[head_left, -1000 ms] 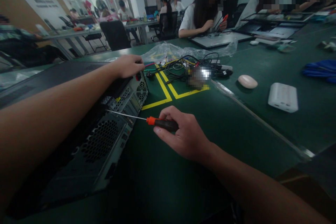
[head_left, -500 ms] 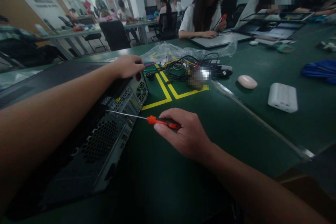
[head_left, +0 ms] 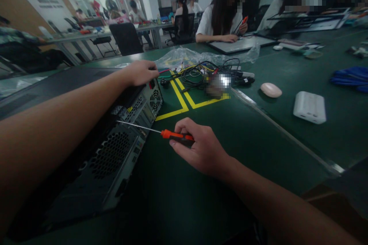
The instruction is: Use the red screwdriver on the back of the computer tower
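A black and grey computer case [head_left: 112,155] lies on the green table at the left, its vented back panel facing right. My right hand [head_left: 201,147] is closed round the orange and black handle of a screwdriver [head_left: 169,134]. The thin shaft points left, and its tip meets the back edge of the case. My left hand [head_left: 143,72] rests on the far top corner of the case, its fingers bent over the edge; my left forearm crosses above the case.
Tangled black cables [head_left: 198,74] and clear plastic film [head_left: 178,55] lie beyond the case. On the right are a pink oval object [head_left: 271,90], a white box-shaped device [head_left: 309,107] and a blue bundle [head_left: 350,77]. Across the table a person works on a flat panel [head_left: 241,43].
The screwdriver handle has turned a little in my right hand, and the fingers have shifted slightly. My left hand stays in place on the case.
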The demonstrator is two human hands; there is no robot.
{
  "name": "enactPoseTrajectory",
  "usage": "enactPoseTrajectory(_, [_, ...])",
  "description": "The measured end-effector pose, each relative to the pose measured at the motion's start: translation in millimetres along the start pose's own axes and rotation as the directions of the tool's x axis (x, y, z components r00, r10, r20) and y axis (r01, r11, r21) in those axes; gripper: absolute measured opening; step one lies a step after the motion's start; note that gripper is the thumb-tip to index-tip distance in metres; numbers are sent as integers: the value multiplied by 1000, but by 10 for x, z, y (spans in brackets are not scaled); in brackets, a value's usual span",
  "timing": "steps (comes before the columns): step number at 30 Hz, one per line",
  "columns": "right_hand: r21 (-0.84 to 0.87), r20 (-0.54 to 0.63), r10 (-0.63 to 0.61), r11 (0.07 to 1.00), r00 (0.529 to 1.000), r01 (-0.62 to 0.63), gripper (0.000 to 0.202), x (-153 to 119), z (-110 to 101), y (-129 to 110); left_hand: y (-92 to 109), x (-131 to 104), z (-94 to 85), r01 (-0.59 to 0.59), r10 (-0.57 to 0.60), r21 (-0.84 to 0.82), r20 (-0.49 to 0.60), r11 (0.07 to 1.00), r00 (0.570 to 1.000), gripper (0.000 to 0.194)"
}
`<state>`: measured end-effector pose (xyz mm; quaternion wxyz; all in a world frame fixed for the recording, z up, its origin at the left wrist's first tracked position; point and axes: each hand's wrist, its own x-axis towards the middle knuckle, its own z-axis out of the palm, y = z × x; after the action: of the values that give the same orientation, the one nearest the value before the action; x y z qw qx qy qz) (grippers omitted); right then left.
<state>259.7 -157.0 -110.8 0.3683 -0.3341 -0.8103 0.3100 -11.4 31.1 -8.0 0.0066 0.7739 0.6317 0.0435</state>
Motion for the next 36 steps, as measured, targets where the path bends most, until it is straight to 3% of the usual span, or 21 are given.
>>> enactPoseTrajectory(36, [-8, 8, -4, 1000, 1000, 4, 13, -2, -30, -19, 41, -18, -30, 4, -4, 9, 18, 1000, 1000, 62])
